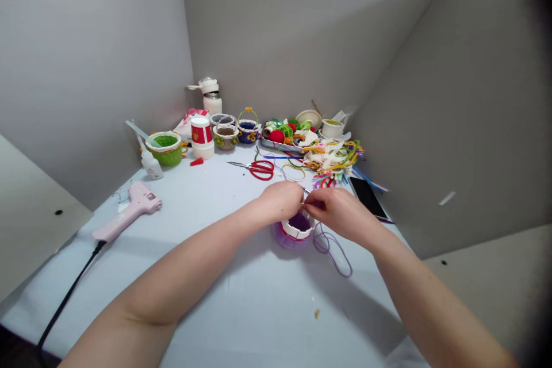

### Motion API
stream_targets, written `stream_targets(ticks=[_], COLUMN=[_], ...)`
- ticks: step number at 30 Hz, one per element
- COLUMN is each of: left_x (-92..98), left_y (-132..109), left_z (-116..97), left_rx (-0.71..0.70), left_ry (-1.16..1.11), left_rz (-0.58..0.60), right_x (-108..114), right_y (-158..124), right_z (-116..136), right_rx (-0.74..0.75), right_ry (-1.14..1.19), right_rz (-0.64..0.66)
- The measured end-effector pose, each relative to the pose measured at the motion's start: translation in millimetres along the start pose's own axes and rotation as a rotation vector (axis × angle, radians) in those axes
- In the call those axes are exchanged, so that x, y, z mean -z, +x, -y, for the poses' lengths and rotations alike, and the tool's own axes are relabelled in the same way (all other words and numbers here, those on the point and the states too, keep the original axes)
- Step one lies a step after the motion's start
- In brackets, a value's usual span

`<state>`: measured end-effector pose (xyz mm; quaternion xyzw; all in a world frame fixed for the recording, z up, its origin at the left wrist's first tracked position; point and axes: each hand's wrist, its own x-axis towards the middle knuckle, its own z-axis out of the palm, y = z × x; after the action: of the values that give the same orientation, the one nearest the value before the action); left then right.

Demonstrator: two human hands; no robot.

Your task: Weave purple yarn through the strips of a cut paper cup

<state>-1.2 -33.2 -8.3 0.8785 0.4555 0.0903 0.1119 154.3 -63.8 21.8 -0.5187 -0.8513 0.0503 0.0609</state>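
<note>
A small purple cup (292, 236) stands upright on the table, wound with purple yarn, with white tabs and a red line around its rim. My left hand (281, 200) is closed at the cup's far left rim; its fingertips are mostly hidden. From the right, my right hand (333, 209) reaches over the rim, thumb and fingers pinched together, the thing in the pinch too small to name. Between the hands the tip of a thin silvery tool (306, 190) shows. Loose purple yarn (334, 250) trails in loops on the table to the cup's right.
Red-handled scissors (261, 169) lie beyond my hands. At the left are a pink glue gun (129, 213) with a black cord, a glue bottle (150, 164) and a green basket (166, 152). Small baskets (225, 137), yarn scraps (334, 155) and a phone (368, 198) lie further back.
</note>
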Motion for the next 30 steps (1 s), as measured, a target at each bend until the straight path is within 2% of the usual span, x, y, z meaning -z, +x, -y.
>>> stream_targets(ticks=[6,14,19,25,30], left_x=[4.2,5.8,6.4,7.9,5.6], left_y=[0.4,1.5,-0.1,-1.9,-3.0], left_z=[-0.4,3.1,4.8,1.1,-1.2], left_rx=[0.034,0.022,0.009,0.010,-0.006], left_ry=[-0.027,-0.073,-0.114,-0.072,-0.027], left_rz=[0.043,0.065,0.060,0.046,0.044], right_x=[2.8,10.7,14.5,8.1,-3.5], right_y=[5.4,5.5,-4.4,-16.6,-22.1], right_z=[3.0,9.5,-4.8,-38.3,-46.4], right_rx=[0.034,0.376,0.503,0.443,0.371], right_ry=[-0.071,-0.304,-0.247,0.024,0.101], right_rz=[0.040,0.056,0.026,-0.008,0.009])
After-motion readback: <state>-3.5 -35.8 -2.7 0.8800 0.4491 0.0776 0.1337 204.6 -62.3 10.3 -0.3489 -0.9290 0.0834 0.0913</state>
